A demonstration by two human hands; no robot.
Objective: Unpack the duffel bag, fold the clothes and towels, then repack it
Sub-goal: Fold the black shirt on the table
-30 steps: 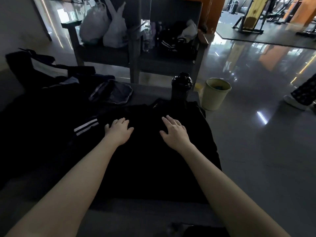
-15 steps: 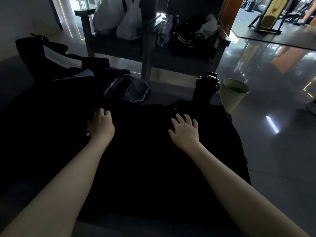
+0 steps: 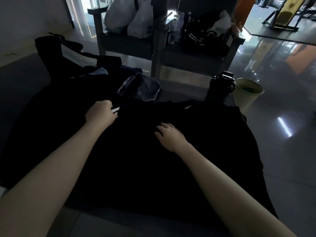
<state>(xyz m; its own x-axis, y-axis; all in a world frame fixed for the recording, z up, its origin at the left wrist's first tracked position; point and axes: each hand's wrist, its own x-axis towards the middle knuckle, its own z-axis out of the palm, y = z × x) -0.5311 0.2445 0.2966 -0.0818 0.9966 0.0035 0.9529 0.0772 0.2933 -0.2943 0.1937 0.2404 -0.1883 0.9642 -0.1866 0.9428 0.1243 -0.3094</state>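
A black garment (image 3: pixel 153 159) lies spread across the grey bench (image 3: pixel 119 223) in front of me. My left hand (image 3: pixel 100 114) has its fingers curled round the garment's white-striped left edge. My right hand (image 3: pixel 169 135) rests flat on the middle of the cloth with relaxed fingers. The black duffel bag (image 3: pixel 56 53) sits at the back left, with dark clothes piled against it. A small folded grey cloth (image 3: pixel 142 89) lies beyond the garment.
A black bottle (image 3: pixel 220 88) stands at the bench's far right edge. A pale bin (image 3: pixel 246 93) sits on the glossy floor beside it. Chairs (image 3: pixel 159 45) behind hold white plastic bags (image 3: pixel 130 17) and dark clothes.
My left hand slid left to the striped edge and closed on it. My right hand drew back a little along the cloth. The camera came closer and turned left.
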